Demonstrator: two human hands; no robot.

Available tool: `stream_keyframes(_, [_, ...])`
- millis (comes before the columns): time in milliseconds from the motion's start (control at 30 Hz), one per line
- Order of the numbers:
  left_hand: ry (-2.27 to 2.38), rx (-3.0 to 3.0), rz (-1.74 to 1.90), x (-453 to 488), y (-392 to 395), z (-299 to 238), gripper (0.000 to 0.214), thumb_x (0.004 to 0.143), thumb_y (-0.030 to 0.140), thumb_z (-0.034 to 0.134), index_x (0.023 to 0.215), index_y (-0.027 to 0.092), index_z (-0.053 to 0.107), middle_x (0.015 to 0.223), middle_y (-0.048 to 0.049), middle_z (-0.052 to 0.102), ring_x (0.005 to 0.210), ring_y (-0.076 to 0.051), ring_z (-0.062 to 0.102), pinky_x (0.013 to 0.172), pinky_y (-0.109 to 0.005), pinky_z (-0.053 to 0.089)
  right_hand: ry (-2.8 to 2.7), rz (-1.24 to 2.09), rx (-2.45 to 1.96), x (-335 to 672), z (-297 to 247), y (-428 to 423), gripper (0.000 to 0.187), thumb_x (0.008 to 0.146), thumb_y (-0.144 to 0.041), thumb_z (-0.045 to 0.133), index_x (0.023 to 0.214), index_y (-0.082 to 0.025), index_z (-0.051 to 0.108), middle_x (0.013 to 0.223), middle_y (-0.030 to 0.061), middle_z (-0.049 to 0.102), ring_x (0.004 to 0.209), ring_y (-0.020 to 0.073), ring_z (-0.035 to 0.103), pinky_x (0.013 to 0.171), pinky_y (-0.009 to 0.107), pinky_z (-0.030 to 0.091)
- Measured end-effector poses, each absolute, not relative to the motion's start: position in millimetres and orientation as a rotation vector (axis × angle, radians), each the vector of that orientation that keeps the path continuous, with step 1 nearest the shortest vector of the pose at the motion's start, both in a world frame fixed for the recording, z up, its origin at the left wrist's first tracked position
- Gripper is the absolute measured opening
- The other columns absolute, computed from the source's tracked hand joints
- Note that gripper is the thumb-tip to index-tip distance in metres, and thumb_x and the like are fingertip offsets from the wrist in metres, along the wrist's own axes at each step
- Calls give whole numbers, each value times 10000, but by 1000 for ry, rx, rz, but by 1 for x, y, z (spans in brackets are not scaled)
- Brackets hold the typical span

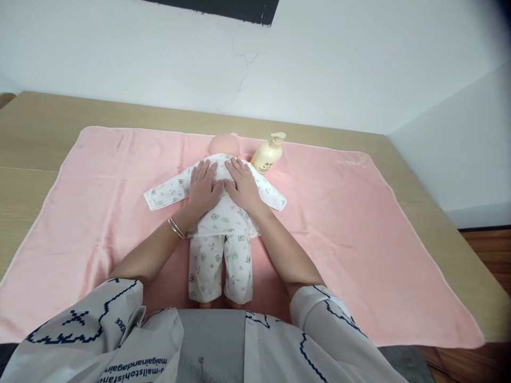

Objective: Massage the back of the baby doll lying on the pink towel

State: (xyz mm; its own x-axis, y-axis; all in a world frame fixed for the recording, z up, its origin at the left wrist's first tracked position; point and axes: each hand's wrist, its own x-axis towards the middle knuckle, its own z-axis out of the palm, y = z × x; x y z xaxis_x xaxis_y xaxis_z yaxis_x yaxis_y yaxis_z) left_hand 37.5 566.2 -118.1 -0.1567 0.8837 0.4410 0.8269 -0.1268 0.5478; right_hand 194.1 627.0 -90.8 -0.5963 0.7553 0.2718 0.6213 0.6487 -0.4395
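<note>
Nearby, cream pump bottle (267,155) beside doll (222,226), pink blanket (343,244) beneath, hands (204,190) spread flat on patterned shirt (221,215)

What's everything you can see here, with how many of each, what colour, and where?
Walls: two, white, back and right
Panel: one, black, top centre
Floor: one, reddish-brown, lower right
Table: one, light wood, across the view
Blanket: one, pink, spread on the table
Doll: one, pinkish, lying on the blanket
Top: one, white with small prints, on the doll
Trousers: one pair, white with small prints, on the doll
Pump bottle: one, cream, right of the doll's head
Person's clothing: grey and white, dark blue print, bottom
Bracelet: silver, count unclear, left wrist
Left hand: one, bare, flat on the top
Right hand: one, bare, flat on the top
</note>
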Motion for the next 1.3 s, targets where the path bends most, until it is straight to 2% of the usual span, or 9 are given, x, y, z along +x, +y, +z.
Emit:
stream_keyframes(200, [2047, 1993, 1140, 38, 567, -119, 563, 963, 458, 406, 1438, 158, 441, 1553, -165, 382, 1491, -316, 267, 1232, -547, 178, -2453, 408, -1102, 192, -89, 624, 567, 972, -336, 375, 1502, -137, 395, 1607, 117, 288, 1521, 259, 186, 1241, 517, 147])
stream_keyframes(367, [2024, 2084, 1163, 37, 564, -115, 475, 988, 401, 345, 1371, 173, 508, 1468, -141, 480, 1431, -301, 359, 1213, -533, 231, -2474, 373, -1140, 189, -79, 616, 560, 961, -289, 388, 1490, -105, 410, 1587, 143, 326, 1498, 295, 249, 1229, 515, 202])
stream_keyframes(467, [2005, 2127, 1221, 37, 561, -111, 403, 981, 338, 349, 1261, 174, 588, 1339, -136, 569, 1306, -270, 474, 1157, -487, 339, -2467, 320, -1206, 187, -70, 605, 531, 945, -249, 421, 1447, -86, 471, 1533, 151, 421, 1458, 313, 337, 1204, 480, 293])
stream_keyframes(633, [2013, 2120, 1265, 38, 559, -109, 356, 941, 259, 391, 1186, 162, 631, 1262, -132, 599, 1210, -259, 513, 1106, -453, 399, -2477, 314, -1310, 188, -55, 592, 434, 946, -263, 439, 1347, -166, 577, 1433, 114, 551, 1392, 291, 447, 1084, 464, 455])
stream_keyframes(767, [2061, 2025, 1195, 37, 563, -113, 439, 962, 346, 408, 1333, 154, 544, 1438, -149, 495, 1375, -288, 405, 1192, -495, 284, -2468, 360, -1307, 192, -57, 602, 474, 962, -317, 442, 1404, -168, 532, 1485, 100, 498, 1412, 270, 424, 1132, 446, 411])
stream_keyframes(867, [2073, 2014, 1124, 37, 566, -117, 536, 973, 443, 405, 1420, 154, 465, 1531, -161, 405, 1460, -317, 305, 1220, -530, 206, -2495, 371, -1215, 194, -68, 617, 550, 986, -338, 410, 1478, -96, 434, 1552, 138, 395, 1470, 293, 319, 1213, 453, 280])
stream_keyframes(967, [2051, 2063, 1106, 35, 568, -119, 536, 994, 454, 337, 1421, 158, 467, 1522, -156, 422, 1456, -317, 316, 1218, -536, 198, -2529, 373, -1135, 195, -76, 627, 584, 1010, -355, 355, 1515, -61, 356, 1586, 160, 322, 1496, 304, 247, 1241, 472, 191])
stream_keyframes(1100, [1999, 2131, 1140, 34, 567, -118, 491, 994, 394, 321, 1376, 148, 504, 1476, -158, 470, 1429, -307, 348, 1212, -532, 206, -2528, 336, -1171, 192, -74, 618, 568, 1006, -341, 363, 1503, -66, 383, 1574, 175, 340, 1487, 317, 269, 1231, 487, 211])
stream_keyframes(1300, [1950, 2157, 1257, 34, 561, -113, 374, 895, 264, 426, 1211, 157, 596, 1304, -143, 579, 1246, -277, 496, 1130, -481, 357, -2459, 182, -1324, 181, -67, 584, 536, 962, -246, 408, 1456, -42, 450, 1484, 216, 463, 1415, 347, 400, 1141, 476, 384])
